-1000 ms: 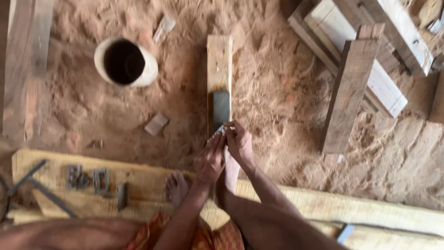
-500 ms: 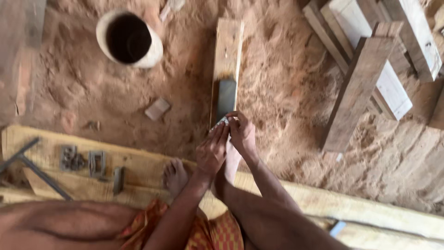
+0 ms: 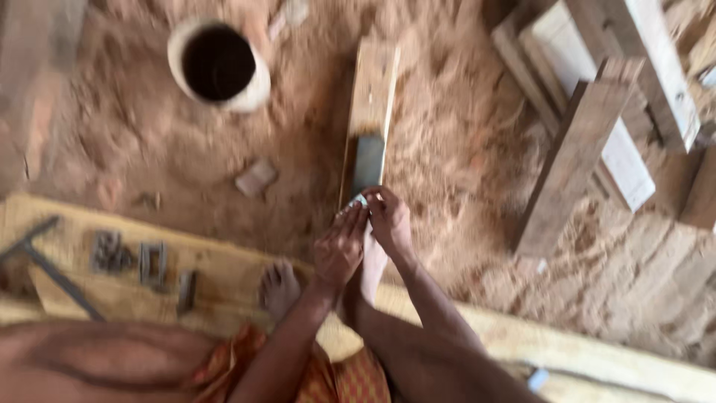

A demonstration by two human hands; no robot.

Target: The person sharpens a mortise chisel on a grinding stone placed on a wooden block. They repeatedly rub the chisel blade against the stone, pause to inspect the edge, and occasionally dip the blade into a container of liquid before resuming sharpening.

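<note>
A narrow wooden block [image 3: 373, 82] lies on the sawdust floor, pointing away from me. A dark flat stone [image 3: 368, 163] rests on its near end. My left hand [image 3: 339, 250] and my right hand [image 3: 388, 220] meet just below the stone. Together they pinch a small metal blade [image 3: 356, 201] against the stone's near edge. My left fingers lie flat on the blade; my right fingers curl over it. My bare feet show under my arms, one [image 3: 280, 287] on a plank.
A round pot [image 3: 218, 63] with a dark opening stands at the far left. Small metal pieces [image 3: 153, 263] and a metal square [image 3: 45, 261] lie on the pale plank [image 3: 112, 239] beside me. Stacked boards [image 3: 589, 142] fill the right. A small block [image 3: 256, 177] lies on sawdust.
The view has drifted, so the pot and block sit higher in frame. My hands stay together at the stone's near end with the blade.
</note>
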